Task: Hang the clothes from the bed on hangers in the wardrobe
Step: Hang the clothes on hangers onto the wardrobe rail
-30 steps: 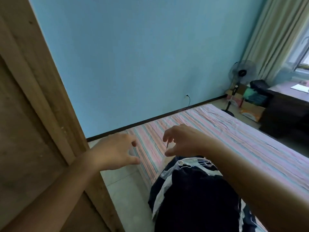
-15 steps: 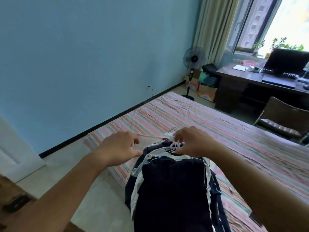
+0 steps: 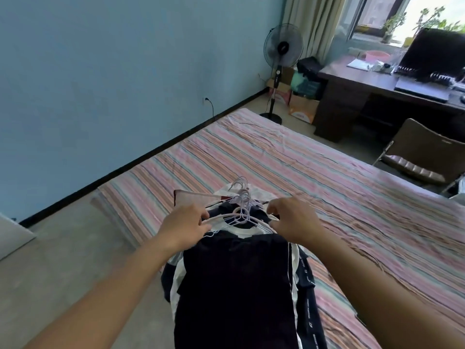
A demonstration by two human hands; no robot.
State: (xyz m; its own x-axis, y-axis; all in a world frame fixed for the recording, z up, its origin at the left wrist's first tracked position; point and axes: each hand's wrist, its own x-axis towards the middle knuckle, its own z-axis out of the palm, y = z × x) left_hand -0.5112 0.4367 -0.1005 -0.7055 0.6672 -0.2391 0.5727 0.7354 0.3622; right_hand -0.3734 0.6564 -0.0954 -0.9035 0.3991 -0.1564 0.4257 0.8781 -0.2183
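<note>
Standing fan (image 3: pixel 282 50), dark desk (image 3: pixel 377 90), folding chair (image 3: pixel 425 157) beyond blue wall (image 3: pixel 113 71).

Clothes (image 3: pixel 236 285) cut off at bottom edge; hangers (image 3: pixel 241 210) tangled, uncountable.

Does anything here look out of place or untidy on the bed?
Yes, slightly. The hangers lie in a tangled bunch on the dark clothes, hooks crossing, one pink hanger sticking out sideways. The pile overhangs the bed edge. Both hands, left hand and right hand, reach into the bunch.
</note>
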